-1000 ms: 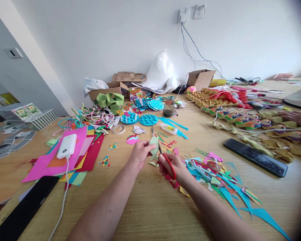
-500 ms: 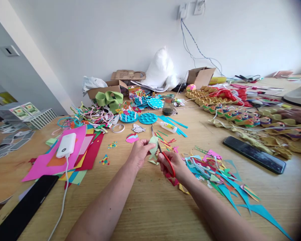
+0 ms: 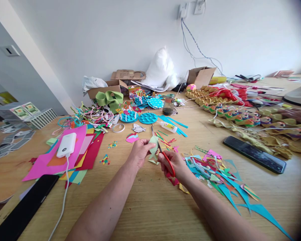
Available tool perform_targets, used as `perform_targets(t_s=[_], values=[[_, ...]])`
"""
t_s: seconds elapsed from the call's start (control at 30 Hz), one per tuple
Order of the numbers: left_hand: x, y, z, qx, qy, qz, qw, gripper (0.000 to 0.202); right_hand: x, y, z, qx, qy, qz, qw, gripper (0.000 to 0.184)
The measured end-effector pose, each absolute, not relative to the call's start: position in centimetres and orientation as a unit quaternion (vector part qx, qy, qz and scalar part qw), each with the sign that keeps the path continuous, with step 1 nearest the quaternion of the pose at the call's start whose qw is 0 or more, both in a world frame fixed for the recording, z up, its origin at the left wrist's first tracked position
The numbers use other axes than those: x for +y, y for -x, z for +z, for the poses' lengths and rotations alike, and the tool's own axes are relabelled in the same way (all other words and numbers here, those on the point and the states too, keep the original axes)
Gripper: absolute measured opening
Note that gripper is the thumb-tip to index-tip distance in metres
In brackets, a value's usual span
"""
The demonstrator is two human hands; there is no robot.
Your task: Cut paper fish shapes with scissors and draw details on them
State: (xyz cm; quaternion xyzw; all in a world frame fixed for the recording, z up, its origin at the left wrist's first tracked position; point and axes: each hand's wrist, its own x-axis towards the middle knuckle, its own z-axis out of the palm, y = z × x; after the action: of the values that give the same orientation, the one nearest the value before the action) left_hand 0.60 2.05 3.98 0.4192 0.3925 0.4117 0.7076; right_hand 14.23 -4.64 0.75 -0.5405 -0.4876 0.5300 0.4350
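My left hand (image 3: 139, 151) is closed in a pinch on a small pale green paper piece (image 3: 153, 144), held up over the wooden table (image 3: 153, 204). My right hand (image 3: 174, 164) grips red-handled scissors (image 3: 165, 157), fingers through the loops. The blades point away from me and run along the right edge of the green piece. A small green offcut (image 3: 153, 162) lies on the table just under the hands. Coloured paper scraps (image 3: 215, 174) are heaped right of my right hand.
Coloured paper sheets (image 3: 65, 157) with a white power bank (image 3: 66, 145) lie at left, a black phone (image 3: 25, 207) near the front edge. A glue bottle (image 3: 168, 127), teal discs (image 3: 147, 118) and a jar (image 3: 169, 105) sit beyond. A black bar (image 3: 254, 154) and another person's hand (image 3: 297, 113) are at right.
Both hands with the green piece and scissors sit slightly lower and nearer than a second ago; the camera has tilted a little. Nothing was let go or picked up.
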Motion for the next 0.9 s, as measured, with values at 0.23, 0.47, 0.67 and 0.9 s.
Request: perform_targets(t_s=[0.23, 0.47, 0.67, 0.9], values=[[2.05, -0.60, 3.93, 0.389, -0.419, 0.410, 0.711, 0.011, -4.64, -14.12, 0.92, -0.484, 0.550, 0.526, 0.431, 0.051], [2.03, -0.64, 3.79, 0.382, -0.415, 0.414, 0.715, 0.010, -4.63, -14.17, 0.85, -0.480, 0.546, 0.530, 0.437, 0.050], [2.07, -0.69, 3.68, 0.379, -0.411, 0.418, 0.716, 0.012, -4.53, -14.21, 0.60, -0.478, 0.544, 0.531, 0.440, 0.049], [2.08, -0.71, 3.74, 0.381, -0.408, 0.417, 0.718, 0.012, -4.54, -14.25, 0.66, -0.472, 0.547, 0.534, 0.439, 0.048]])
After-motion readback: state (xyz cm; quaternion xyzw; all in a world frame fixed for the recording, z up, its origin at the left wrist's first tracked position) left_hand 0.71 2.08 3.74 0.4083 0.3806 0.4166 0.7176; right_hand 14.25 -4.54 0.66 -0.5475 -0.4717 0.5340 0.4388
